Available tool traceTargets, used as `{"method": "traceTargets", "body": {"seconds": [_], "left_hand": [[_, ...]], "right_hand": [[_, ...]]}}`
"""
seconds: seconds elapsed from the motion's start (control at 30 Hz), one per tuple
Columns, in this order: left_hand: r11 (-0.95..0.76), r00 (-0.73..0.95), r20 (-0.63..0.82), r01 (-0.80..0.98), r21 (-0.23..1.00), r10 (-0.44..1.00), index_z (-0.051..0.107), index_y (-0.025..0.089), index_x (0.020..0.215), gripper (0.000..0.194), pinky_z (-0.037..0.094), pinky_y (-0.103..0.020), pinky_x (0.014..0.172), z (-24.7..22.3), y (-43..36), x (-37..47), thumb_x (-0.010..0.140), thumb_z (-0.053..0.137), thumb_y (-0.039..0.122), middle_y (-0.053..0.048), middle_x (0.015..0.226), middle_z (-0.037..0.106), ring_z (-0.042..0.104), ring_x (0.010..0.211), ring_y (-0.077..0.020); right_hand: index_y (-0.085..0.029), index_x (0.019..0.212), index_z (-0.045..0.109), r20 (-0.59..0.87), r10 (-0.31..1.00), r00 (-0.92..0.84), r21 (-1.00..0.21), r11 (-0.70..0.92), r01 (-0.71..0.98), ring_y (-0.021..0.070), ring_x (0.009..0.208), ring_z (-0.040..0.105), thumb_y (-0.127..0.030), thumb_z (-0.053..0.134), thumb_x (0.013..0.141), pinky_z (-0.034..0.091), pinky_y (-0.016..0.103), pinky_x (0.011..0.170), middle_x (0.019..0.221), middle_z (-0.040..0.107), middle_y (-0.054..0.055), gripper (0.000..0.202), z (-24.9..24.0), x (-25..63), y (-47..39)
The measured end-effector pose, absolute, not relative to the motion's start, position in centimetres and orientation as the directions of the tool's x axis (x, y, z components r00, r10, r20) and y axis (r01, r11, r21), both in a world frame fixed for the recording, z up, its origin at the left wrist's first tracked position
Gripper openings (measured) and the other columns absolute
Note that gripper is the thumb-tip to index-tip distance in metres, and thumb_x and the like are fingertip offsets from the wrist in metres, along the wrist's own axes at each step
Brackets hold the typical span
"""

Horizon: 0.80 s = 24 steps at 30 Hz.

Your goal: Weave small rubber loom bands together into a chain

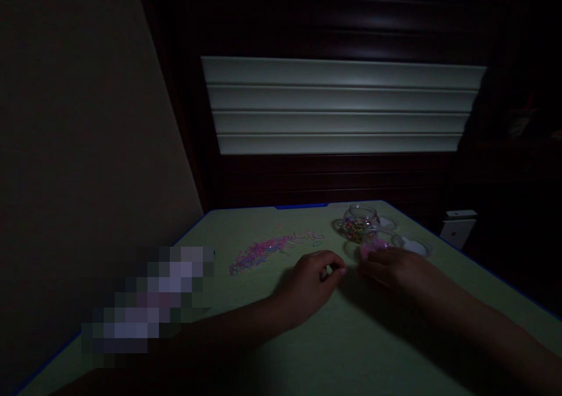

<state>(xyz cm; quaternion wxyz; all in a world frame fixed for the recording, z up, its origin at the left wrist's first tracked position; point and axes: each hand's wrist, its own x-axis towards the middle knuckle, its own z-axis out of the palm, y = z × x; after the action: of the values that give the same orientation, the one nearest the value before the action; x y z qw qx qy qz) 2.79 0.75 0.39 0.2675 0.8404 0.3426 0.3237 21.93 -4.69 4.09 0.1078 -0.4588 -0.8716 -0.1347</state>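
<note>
My left hand point(314, 282) is over the middle of the table, its thumb and index finger curled together in a pinch. Whatever may be between those fingertips is too small and dark to make out. To its right, my right hand point(397, 270) has its fingers pressed together just in front of a clear container with pink bands point(374, 246); their tips are in shadow. A long loose pile of small pink and purple elastic bands point(263, 251) lies beyond my left hand. Behind the pink bands stands a clear round jar point(360, 223) partly filled with multicoloured bands.
Round clear pieces with white discs point(415, 246) lie right of the jar on the pale, blue-edged table point(281, 355). A blurred-out object point(153, 299) is at the left edge. A wall point(88, 120) rises at left, and a dark panel with pale slats point(342, 103) stands behind.
</note>
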Motion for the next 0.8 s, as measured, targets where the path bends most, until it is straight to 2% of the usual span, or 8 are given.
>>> {"method": "traceTargets", "body": {"seconds": [0.27,0.43,0.63,0.8], "left_hand": [[-0.703,0.631,0.38,0.4,0.588,0.677,0.06,0.019,0.085,0.013,0.036,-0.019,0.06,0.5,0.7,2.7,0.084,0.049,0.023,0.002,0.081,0.06,0.05,0.069,-0.0094],[-0.757,0.719,0.335,0.4,0.516,0.609,0.06,0.018,0.085,0.014,0.037,-0.02,0.063,1.1,0.7,2.5,0.084,0.046,0.019,0.001,0.081,0.06,0.052,0.069,-0.0097],[-0.754,0.706,0.265,0.603,0.262,0.657,0.061,0.017,0.083,0.021,0.039,-0.025,0.067,2.1,2.2,1.0,0.085,0.039,0.017,-0.004,0.082,0.062,0.056,0.075,-0.0145],[-0.626,0.612,0.167,0.779,0.045,0.773,0.062,0.018,0.081,0.025,0.04,-0.028,0.065,4.4,3.1,-0.4,0.085,0.037,0.019,-0.007,0.084,0.064,0.058,0.075,-0.0186]], "right_hand": [[-0.018,0.076,0.058,0.28,0.791,-0.543,0.075,0.546,0.834,0.0124,0.064,0.052,-0.015,0.046,0.085,0.03,0.024,0.058,0.072,0.058,0.002,0.016,4.0,22.2,-4.6],[-0.018,0.075,0.058,0.276,0.794,-0.542,0.055,0.55,0.834,0.0115,0.062,0.05,-0.013,0.046,0.084,0.029,0.024,0.056,0.071,0.058,0.001,0.015,4.1,22.1,-4.7],[-0.018,0.077,0.061,0.27,0.793,-0.546,0.062,0.551,0.832,0.0121,0.063,0.052,-0.013,0.047,0.083,0.03,0.024,0.057,0.073,0.059,0.002,0.016,3.8,22.3,-4.4],[-0.019,0.08,0.061,0.279,0.787,-0.55,0.045,0.562,0.826,0.0127,0.065,0.053,-0.016,0.047,0.085,0.031,0.024,0.059,0.074,0.06,0.002,0.016,3.8,22.4,-4.4]]}}
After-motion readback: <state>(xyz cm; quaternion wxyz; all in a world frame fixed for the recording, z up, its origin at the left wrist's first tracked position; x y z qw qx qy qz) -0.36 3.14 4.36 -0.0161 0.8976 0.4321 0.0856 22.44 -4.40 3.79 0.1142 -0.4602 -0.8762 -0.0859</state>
